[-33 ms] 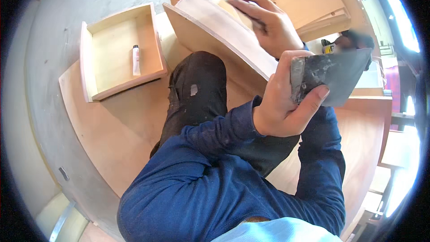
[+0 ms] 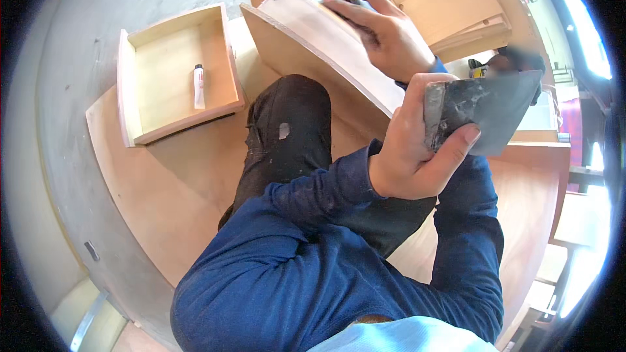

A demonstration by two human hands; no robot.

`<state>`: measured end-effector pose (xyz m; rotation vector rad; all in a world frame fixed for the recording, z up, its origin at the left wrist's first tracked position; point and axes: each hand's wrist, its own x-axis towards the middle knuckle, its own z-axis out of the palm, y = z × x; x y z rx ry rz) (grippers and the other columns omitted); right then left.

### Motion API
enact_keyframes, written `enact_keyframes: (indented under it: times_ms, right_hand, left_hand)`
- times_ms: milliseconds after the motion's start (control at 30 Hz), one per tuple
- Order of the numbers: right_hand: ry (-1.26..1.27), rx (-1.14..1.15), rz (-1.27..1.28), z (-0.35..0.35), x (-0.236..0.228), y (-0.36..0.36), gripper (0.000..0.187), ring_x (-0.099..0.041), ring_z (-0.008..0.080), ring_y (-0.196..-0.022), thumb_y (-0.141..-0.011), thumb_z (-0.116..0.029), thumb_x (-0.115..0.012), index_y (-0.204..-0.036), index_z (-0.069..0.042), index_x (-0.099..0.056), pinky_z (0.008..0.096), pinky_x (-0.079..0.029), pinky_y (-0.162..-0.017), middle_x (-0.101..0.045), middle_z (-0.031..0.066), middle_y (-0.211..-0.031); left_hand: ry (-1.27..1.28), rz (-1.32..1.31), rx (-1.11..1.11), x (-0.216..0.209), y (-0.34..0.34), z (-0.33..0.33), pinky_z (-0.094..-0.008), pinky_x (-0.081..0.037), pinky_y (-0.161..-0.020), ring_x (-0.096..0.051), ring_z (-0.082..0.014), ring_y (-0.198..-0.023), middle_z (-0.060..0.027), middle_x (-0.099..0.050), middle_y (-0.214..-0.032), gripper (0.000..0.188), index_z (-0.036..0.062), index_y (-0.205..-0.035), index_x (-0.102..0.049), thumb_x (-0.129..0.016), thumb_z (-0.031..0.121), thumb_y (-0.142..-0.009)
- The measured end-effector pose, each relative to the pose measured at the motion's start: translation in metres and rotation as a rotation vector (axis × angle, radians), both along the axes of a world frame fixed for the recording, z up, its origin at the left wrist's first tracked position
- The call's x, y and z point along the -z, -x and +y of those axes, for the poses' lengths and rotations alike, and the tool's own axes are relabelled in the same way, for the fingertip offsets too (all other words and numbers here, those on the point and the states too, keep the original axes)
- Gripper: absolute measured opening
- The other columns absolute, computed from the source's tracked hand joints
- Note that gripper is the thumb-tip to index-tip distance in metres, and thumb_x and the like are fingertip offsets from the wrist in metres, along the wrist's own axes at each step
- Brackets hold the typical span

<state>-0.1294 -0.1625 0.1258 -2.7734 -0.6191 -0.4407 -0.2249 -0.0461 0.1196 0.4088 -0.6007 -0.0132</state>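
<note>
Left fingers (image 2: pixel 458 145) — closed round one dark slab (image 2: pixel 492 111) | right fingers (image 2: pixel 377 21) — curled, hold unclear | one tube (image 2: pixel 199 88)

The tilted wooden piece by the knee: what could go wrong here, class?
The wooden piece might slip if pushed hard: the right hand is at its far side, while the left hand holds a dark grey slab instead of bracing it. Being bare, the right hand could catch splinters. If the piece slid left, it might bump the drawer where the white tube lies.
</note>
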Motion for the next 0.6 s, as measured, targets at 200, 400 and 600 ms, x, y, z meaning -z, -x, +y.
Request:
enact_keyframes:
  times_ms: [200,400,600]
  right_hand:
    - [0.387,-0.063,-0.208,0.006,0.038,-0.048,0.054,-0.053,0.0338,-0.123,-0.086,0.003,-0.059,-0.130,-0.028,-0.062,0.0460,-0.044,-0.101,-0.054,0.0125,-0.131]
    - [0.464,-0.026,-0.216,0.010,0.043,-0.062,0.061,-0.047,0.0320,-0.130,-0.082,0.004,-0.059,-0.131,-0.032,-0.061,0.0474,-0.039,-0.107,-0.053,0.0116,-0.135]
    - [0.511,-0.015,-0.201,0.013,0.044,-0.066,0.064,-0.047,0.0317,-0.131,-0.079,0.007,-0.058,-0.131,-0.031,-0.061,0.0485,-0.039,-0.107,-0.053,0.0106,-0.136]
  left_hand:
    - [0.102,0.057,0.043,0.007,-0.005,-0.008,-0.0261,-0.048,-0.077,-0.061,-0.0135,-0.085,-0.0118,-0.061,-0.095,0.041,-0.0023,-0.123,-0.038,-0.060,0.001,-0.089]
    - [-0.059,0.018,-0.080,0.003,-0.011,0.003,-0.0267,-0.048,-0.075,-0.061,-0.0141,-0.083,-0.0124,-0.062,-0.093,0.042,-0.0025,-0.124,-0.037,-0.059,0.001,-0.089]
    - [-0.313,-0.087,-0.251,0.001,-0.018,0.019,-0.0280,-0.049,-0.071,-0.063,-0.0163,-0.078,-0.0134,-0.062,-0.089,0.043,-0.0023,-0.124,-0.037,-0.060,0.003,-0.089]
